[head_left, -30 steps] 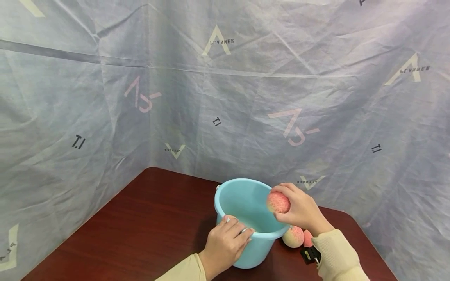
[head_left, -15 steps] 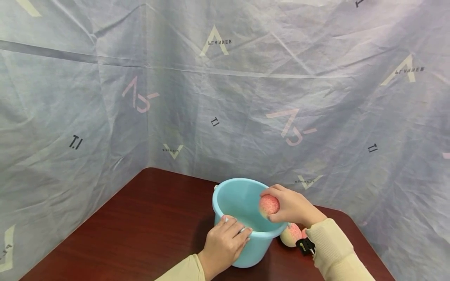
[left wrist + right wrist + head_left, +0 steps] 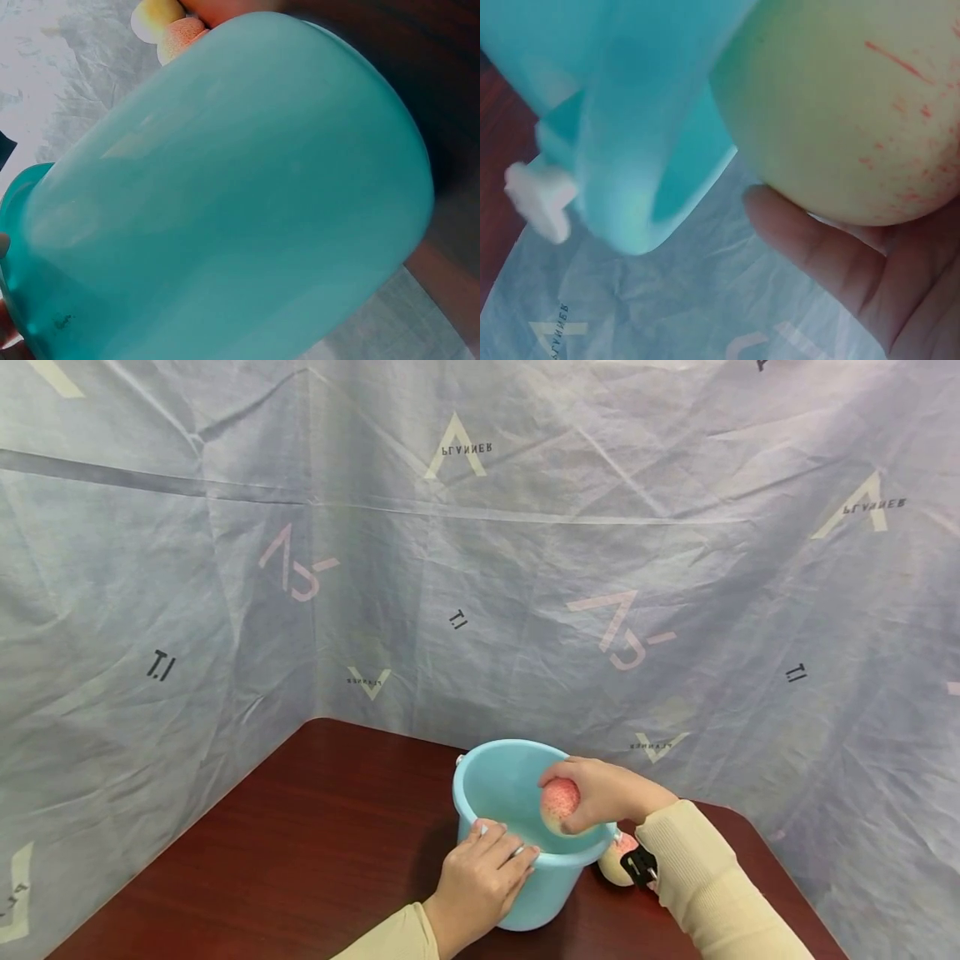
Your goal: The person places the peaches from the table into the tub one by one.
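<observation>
A light-blue bucket [image 3: 543,893] stands upright on the table. My left hand [image 3: 476,881] grips its near rim, with the fingers curled over the edge. In my right hand [image 3: 615,789] is a peach [image 3: 559,800], red-speckled over pale yellow, held between fingers and thumb at the bucket's mouth, inside the far right rim. The right wrist view shows the peach's pale underside [image 3: 817,112] close beside the bucket's rim [image 3: 622,150]. Only the bucket's outer wall [image 3: 240,187] fills the left wrist view. The bucket's bottom is hidden from the head view.
Another peach [image 3: 617,865] lies on the table just right of the bucket, partly behind the black wrist camera [image 3: 639,866]. Two peaches [image 3: 180,39] show in the left wrist view. A grey printed cloth [image 3: 525,568] hangs behind the dark red table [image 3: 315,827].
My right hand has moved left and slightly down with the peach, from over the right rim to within the bucket's mouth. The left hand keeps its grip on the rim.
</observation>
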Motion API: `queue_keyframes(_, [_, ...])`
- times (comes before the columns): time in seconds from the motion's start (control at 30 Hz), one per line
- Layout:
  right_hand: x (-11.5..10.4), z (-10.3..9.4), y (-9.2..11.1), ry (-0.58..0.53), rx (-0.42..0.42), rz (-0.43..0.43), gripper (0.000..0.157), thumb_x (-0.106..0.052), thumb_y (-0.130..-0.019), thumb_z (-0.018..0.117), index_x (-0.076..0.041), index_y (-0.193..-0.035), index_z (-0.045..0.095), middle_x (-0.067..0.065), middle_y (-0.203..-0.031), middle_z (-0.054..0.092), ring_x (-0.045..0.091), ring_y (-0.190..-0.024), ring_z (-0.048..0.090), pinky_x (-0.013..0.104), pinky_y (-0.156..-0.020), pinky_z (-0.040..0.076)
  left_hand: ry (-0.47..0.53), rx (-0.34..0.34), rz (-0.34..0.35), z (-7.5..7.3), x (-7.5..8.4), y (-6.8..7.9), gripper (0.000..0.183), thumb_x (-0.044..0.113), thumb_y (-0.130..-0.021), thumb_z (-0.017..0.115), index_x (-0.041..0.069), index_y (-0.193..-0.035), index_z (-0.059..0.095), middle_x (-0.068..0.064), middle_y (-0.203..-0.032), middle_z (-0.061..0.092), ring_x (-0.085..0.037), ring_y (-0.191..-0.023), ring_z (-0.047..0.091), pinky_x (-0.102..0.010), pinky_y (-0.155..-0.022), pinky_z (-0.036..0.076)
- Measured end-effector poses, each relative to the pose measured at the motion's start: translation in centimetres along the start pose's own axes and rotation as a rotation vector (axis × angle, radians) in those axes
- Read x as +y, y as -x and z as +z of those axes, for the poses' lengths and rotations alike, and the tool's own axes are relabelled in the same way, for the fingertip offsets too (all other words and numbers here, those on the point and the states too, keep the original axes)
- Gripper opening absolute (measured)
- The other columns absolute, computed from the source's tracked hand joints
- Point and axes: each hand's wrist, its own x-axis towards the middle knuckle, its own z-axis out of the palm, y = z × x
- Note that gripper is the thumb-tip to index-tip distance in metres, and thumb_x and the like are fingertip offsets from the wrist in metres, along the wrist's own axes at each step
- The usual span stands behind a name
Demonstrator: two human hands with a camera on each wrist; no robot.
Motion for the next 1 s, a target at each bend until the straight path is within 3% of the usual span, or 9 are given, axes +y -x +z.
queue_keyframes(0.17, [-0.7, -0.3, -1.2, -0.016, -0.106, 0.005, 0.050, -0.010, -0.068, 0.077, -0.007, -0.116, 0.063, -0.001, -0.100, 0.062, 0.009, -0.078, 0.054, 0.026, -0.068, 0.047, -0.003, 0.005, 0.002, 0.0, 0.0, -0.1, 0.031, 0.023, -0.103, 0.047, 0.016, -0.089, 0.074, 0.004, -0.081, 0.063, -0.015, -0.078, 0.060, -0.031, -0.079, 0.050])
queue_keyframes(0.3, [-1.0, -0.3, -2.1, -0.004, -0.165, 0.071, 0.051, -0.008, -0.069, 0.080, -0.010, -0.117, 0.063, -0.002, -0.100, 0.062, 0.011, -0.081, 0.055, 0.028, -0.071, 0.048, -0.003, 0.009, 0.003, 0.0, 0.0, -0.2, 0.032, 0.023, -0.103, 0.047, 0.016, -0.088, 0.074, 0.004, -0.081, 0.063, -0.015, -0.078, 0.060, -0.031, -0.079, 0.051])
queue_keyframes(0.57, [-1.6, -0.3, -3.7, 0.053, -0.166, 0.109, 0.055, -0.009, -0.070, 0.085, -0.013, -0.119, 0.063, 0.001, -0.109, 0.061, 0.017, -0.094, 0.057, 0.034, -0.079, 0.050, 0.012, 0.009, -0.005, 0.0, 0.0, -0.3, 0.032, 0.022, -0.103, 0.046, 0.017, -0.087, 0.073, 0.005, -0.080, 0.063, -0.013, -0.075, 0.059, -0.029, -0.077, 0.051])
queue_keyframes(1.0, [-2.9, 0.1, -4.8, 0.084, -0.173, 0.129, 0.053, -0.013, -0.069, 0.086, -0.018, -0.117, 0.063, -0.001, -0.107, 0.061, 0.016, -0.092, 0.056, 0.034, -0.078, 0.049, 0.022, 0.004, -0.019, 0.0, 0.0, -0.2, 0.029, 0.020, -0.102, 0.048, 0.017, -0.087, 0.073, 0.005, -0.079, 0.062, -0.013, -0.075, 0.058, -0.030, -0.078, 0.051])
